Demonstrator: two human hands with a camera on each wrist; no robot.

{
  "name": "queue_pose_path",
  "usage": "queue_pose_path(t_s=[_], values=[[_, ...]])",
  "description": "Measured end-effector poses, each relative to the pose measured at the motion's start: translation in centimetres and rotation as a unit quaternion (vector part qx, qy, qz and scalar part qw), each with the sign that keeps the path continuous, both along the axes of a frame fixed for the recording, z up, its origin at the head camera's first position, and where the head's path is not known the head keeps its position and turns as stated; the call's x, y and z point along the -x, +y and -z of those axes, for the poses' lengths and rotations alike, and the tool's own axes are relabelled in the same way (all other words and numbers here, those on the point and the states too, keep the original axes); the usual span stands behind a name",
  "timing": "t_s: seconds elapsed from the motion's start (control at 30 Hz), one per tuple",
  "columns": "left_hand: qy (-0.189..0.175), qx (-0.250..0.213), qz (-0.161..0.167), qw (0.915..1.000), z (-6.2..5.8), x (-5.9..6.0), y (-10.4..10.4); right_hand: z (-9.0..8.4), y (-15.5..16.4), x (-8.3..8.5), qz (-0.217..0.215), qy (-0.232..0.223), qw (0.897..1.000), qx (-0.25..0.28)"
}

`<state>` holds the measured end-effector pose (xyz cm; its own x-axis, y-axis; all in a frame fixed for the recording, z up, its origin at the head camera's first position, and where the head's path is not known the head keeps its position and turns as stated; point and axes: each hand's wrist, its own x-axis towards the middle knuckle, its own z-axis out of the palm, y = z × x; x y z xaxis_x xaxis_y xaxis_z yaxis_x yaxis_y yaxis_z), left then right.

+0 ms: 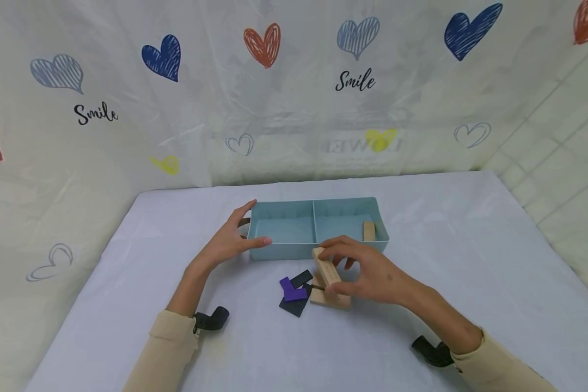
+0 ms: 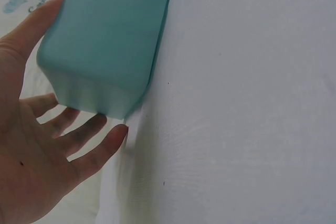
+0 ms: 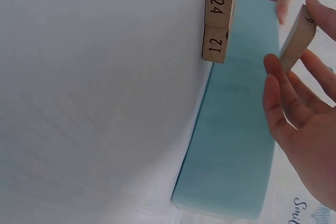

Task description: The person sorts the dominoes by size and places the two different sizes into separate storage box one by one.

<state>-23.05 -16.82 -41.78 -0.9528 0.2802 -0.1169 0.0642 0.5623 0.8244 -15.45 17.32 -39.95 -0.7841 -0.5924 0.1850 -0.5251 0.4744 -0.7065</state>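
A light-blue two-compartment box [image 1: 284,252] stands on the table. My left hand [image 1: 230,239] grips its left end, thumb over the front rim and fingers spread along the end wall, as the left wrist view shows too. Just in front of the box, my right hand [image 1: 379,275] pinches a wooden block [image 1: 327,268] between thumb and fingers. That block [image 3: 298,38] has a printed digit on its end, 6 or 9. Below it on the table are more wooden blocks [image 1: 343,302]; in the right wrist view two stacked ends show, the upper block [image 3: 219,6] marked 24.
One wooden block [image 1: 369,231] stands in the box's right compartment. Left of the table blocks lie a purple L-shaped piece [image 1: 294,294], a small black piece [image 1: 301,279] and a larger black piece [image 1: 292,307], partly overlapping. A heart-printed curtain [image 1: 299,109] hangs behind the table.
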Motion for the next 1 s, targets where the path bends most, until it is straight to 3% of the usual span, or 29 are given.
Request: queue_pose_path(t_s=[0.5,1.0], values=[[-0.002,0.000,-0.001,1.0000,0.04,-0.02,0.04,-0.42,0.07,0.19,0.014,0.020,0.999,0.026],[0.000,-0.003,0.000,1.0000,0.18,0.05,0.00,-0.38,0.40,0.51,0.067,0.057,0.995,0.038]])
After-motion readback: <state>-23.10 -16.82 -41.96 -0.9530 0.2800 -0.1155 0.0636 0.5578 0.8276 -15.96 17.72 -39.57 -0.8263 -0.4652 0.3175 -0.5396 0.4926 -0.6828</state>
